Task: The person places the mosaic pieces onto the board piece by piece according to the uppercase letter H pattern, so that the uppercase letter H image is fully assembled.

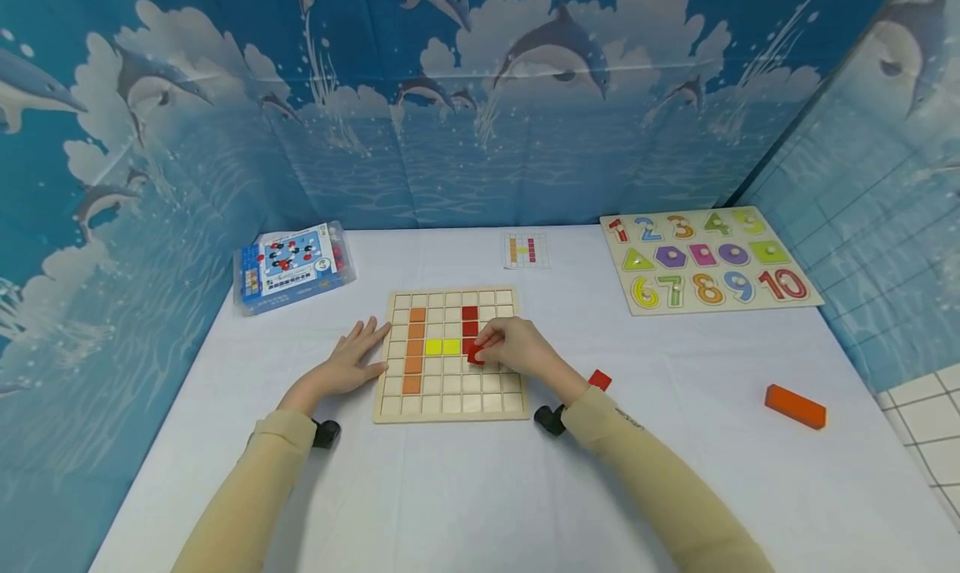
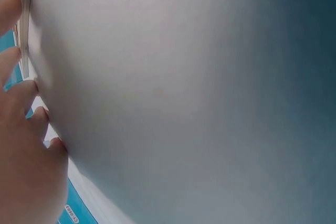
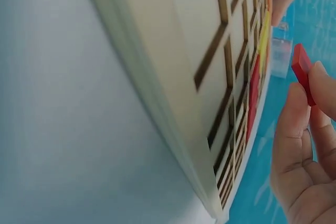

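A wooden grid board (image 1: 450,404) lies on the white table. Orange tiles (image 1: 415,348) form a column on its left, two yellow tiles (image 1: 442,347) sit side by side in the middle, and red tiles (image 1: 469,321) stand in a column right of them. My right hand (image 1: 517,348) pinches a red square tile (image 3: 302,74) between thumb and fingers, just over the board below that red column. With fingers spread, my left hand (image 1: 347,363) rests at the board's left edge. In the left wrist view its fingertips touch near the board's side.
Beside my right wrist lies a loose red tile (image 1: 600,380). An orange block (image 1: 796,406) is at the far right. At the back are a small pattern card (image 1: 527,251), a number puzzle board (image 1: 705,261) and a clear box with a blue label (image 1: 294,266).
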